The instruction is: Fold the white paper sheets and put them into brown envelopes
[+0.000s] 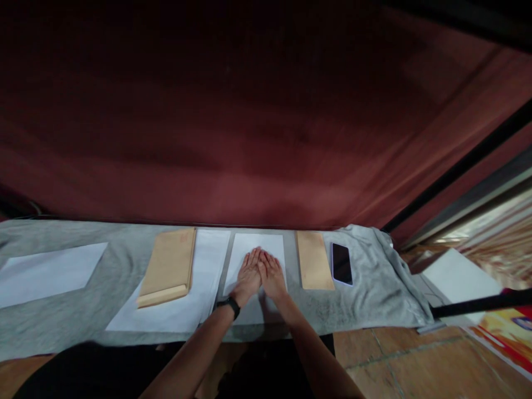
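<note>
My left hand (248, 274) and my right hand (272, 274) lie flat side by side, fingers stretched out, on a white sheet of paper (272, 244) in the middle of the grey cloth (124, 249) that covers the table. A black band sits on my left wrist. Neither hand holds anything. Left of the hands a stack of brown envelopes (169, 266) rests on a larger white sheet (208, 260). Right of the hands lies a single brown envelope (313, 259).
A black phone (341, 264) lies face up beside the single envelope. Another white sheet (45, 271) lies at the far left of the cloth. A dark red curtain (249, 111) hangs behind the table. Tiled floor and a white board (461, 277) show at the right.
</note>
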Motion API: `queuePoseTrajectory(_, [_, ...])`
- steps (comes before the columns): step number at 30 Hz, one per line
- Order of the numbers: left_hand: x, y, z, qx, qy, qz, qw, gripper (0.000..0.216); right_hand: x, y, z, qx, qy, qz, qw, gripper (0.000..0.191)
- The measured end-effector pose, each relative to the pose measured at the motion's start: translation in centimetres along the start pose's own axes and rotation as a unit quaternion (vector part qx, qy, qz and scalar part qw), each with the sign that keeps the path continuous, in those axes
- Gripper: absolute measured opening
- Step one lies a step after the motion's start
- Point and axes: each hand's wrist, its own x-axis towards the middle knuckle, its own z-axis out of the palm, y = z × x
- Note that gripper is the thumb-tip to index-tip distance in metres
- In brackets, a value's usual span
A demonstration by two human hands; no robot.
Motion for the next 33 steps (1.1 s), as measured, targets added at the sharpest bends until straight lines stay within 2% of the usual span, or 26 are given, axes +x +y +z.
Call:
queuePoseTrajectory(5, [1.9,-2.5,-0.8,0.044,0.021,-0.043,0.998,0.06,2.8,1.5,0.0,-0.103,-0.041,0.006,0.994,0.047])
queuePoseTrajectory(9, [2.2,-3.6,-1.0,0.059,0.042,-0.088,0.993,0.061,4.1,2.7,-0.1,-0.147,-0.018,0.023,0.989,0.052])
queuePoseTrajectory(13, [1.5,-4.1,-0.9,0.053,0.069,-0.128,0.988,0.062,4.9,3.5,-0.5,-0.16,0.015,0.069,0.985,0.054])
queuePoseTrajectory(16, [-0.5,-3.8,-0.8,0.051,0.094,-0.139,0.985,0.061,4.9,3.4,-1.0,-0.162,0.032,0.112,0.98,0.054])
queuePoseTrajectory(18, [-2.6,-3.0,-0.7,0.055,0.115,-0.139,0.982,0.06,4.0,2.6,-1.1,-0.158,0.043,0.128,0.978,0.054])
queuePoseTrajectory(20, [-5.1,-1.9,-0.6,0.07,0.131,-0.128,0.981,0.06,2.1,1.2,-0.7,-0.146,0.051,0.115,0.981,0.053])
queuePoseTrajectory(23, [-8.5,0.1,-0.4,0.092,0.098,-0.065,0.989,0.06,-2.2,-1.3,0.1,-0.107,0.015,0.026,0.994,0.051])
queuePoseTrajectory(26, [-10.3,1.5,-0.5,0.11,0.073,-0.061,0.989,0.062,-6.2,-2.9,0.1,-0.098,-0.027,-0.036,0.994,0.05])
queuePoseTrajectory(29, [-10.8,1.7,-0.7,0.101,0.083,-0.076,0.988,0.059,-8.3,-2.6,-1.0,-0.123,-0.012,-0.023,0.992,0.056])
queuePoseTrajectory(33, [-11.3,1.2,-0.8,0.071,0.123,-0.09,0.986,0.06,-9.3,-0.8,-2.8,-0.156,0.017,-0.012,0.988,0.058])
